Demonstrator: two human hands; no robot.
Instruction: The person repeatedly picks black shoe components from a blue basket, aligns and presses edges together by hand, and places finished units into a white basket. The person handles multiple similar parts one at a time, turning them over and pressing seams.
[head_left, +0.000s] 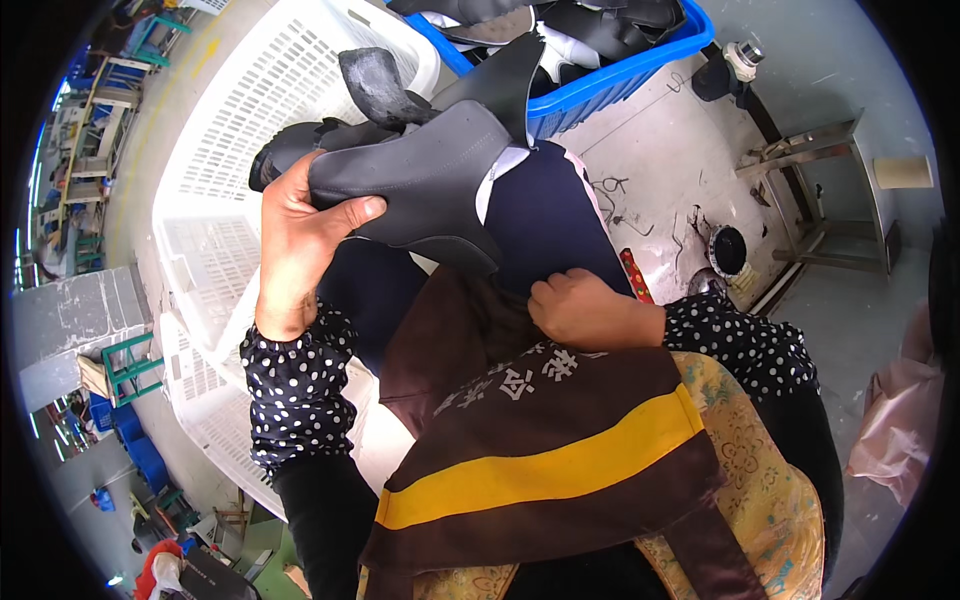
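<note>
1. Nearest the camera lies a brown apron (540, 440) with a yellow stripe, draped over the person's lap and a patterned yellow seat cushion (760, 460).
2. Left hand (300, 235) is closed on a dark grey leather boot upper (420, 175), thumb across its near face, fingers hidden behind it; it is held up over the lap, in front of the white crate.
3. Right hand (580, 305) is curled into a loose fist at the apron's top edge, against the dark trousers; whether it pinches anything cannot be told.
4. Both forearms wear black sleeves with white dots.
5. 1 white plastic lattice crate (250, 130) stands to the left, its near corner beside the left knee.
6. 1 blue crate (600, 85) sits beyond, holding more dark leather pieces (590, 25).
7. Underfoot is a pale concrete floor (660, 150), scuffed and strewn with thread scraps; a metal stand (820, 190) rises at the right.
8. Green and blue racks line the room's far left edge.
</note>
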